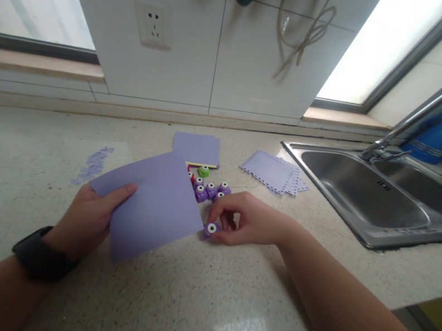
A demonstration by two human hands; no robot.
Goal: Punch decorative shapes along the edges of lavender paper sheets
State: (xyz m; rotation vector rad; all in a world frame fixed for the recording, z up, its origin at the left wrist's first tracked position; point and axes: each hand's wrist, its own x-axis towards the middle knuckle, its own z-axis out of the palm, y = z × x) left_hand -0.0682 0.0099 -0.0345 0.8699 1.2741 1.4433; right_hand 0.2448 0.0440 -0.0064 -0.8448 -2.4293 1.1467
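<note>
My left hand (94, 215) grips a plain purple sheet of paper (155, 205) by its left side, thumb on top, tilted above the counter. My right hand (239, 219) pinches a small purple craft punch (211, 229) with a star mark on its white button, close by the sheet's right corner. Just behind it stand several more purple craft punches (210, 190), a green one (203, 171) and a red one (191, 176) partly covered by the sheet. A stack of purple paper (196, 148) lies farther back. To its right, several sheets with punched edges (271, 170) overlap.
Purple paper scraps (95, 163) are heaped on the speckled counter (129, 308) at the left. A steel double sink (337, 179) with a tap (381, 144) takes up the right side. The tiled wall (168, 77) with a socket (154, 25) rises behind.
</note>
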